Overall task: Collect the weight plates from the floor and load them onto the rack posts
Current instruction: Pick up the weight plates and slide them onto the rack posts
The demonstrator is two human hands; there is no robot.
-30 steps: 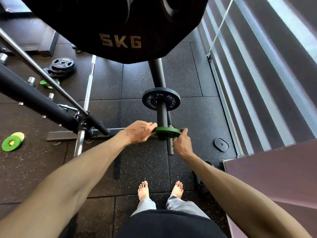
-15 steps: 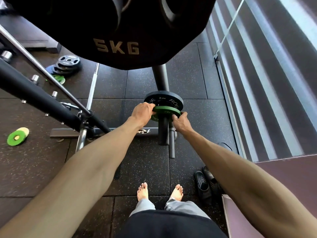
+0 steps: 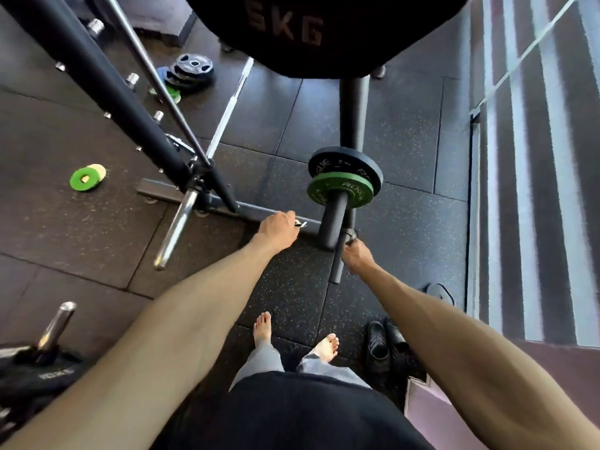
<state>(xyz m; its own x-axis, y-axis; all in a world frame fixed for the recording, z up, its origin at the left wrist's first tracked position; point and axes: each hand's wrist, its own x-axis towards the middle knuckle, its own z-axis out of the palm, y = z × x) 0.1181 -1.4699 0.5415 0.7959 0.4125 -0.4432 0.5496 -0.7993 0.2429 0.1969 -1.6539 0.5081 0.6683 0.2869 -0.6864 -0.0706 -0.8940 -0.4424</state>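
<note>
The small round green rubber weight plate [image 3: 340, 190] sat on the thick black cylindrical rack post [image 3: 334, 222], pressed against the larger round black plate [image 3: 345, 164] behind it on the same post. Both hands were apart from the green plate, at about 6 o'clock from it. The left hand [image 3: 278, 231] hung at 7 o'clock from the plate, its fingers curled loosely and holding nothing, just beside the grey steel base bar of the rack [image 3: 227, 206]. The right hand [image 3: 357, 256] was at 5 o'clock from the plate, close to the free end of the post; whether its fingers gripped anything could not be told. At 9 o'clock, well apart, two little discs, green and pale yellow [image 3: 87, 178], lay on the black speckled rubber floor [image 3: 292, 287]. At 11 o'clock a pile of dark round plates [image 3: 191, 71] rested on the floor. A big black plate marked "5KG" [image 3: 308, 30] filled the top of the view.
</note>
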